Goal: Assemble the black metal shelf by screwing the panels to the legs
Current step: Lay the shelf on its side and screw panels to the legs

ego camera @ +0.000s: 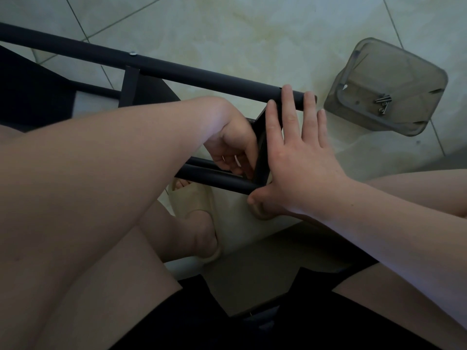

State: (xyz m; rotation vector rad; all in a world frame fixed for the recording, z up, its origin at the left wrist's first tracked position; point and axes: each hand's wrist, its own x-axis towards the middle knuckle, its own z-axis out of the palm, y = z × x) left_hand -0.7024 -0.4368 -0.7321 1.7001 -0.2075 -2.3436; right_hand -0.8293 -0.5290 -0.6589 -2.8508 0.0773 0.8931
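Two bare thighs (106, 279) and a pair of black shorts (252, 324) fill the nearest part of the view. Between the knees a foot sits in a cream slipper (192, 200) on the pale tiled floor (252, 29).

Just beyond the slipper lies the lower leg (209, 176) of the shelf, a black tube running left to right. The right hand (300, 157) spreads flat with its fingers straight. Its thumb presses against the end of that lower leg, and its fingertips reach over the end of the upper leg (189, 72). The palm lies against the outer face of the end panel (260, 126), which stands on edge between the two legs.

The left hand (232, 145) comes in from the left on the panel's inner side, just above the lower leg. Its fingers are curled in toward the panel. Whether they pinch anything cannot be told, because the fingertips are hidden in shadow.

Farther out, the upper leg crosses the view on a slant from the far left down to the right hand. A silver screw (133, 53) sits in the top of it, where a second panel (130, 84) meets the tube.

To the right of the shelf, apart from it, a grey translucent container (394, 69) stands on the floor. A few loose screws (383, 102) lie inside.
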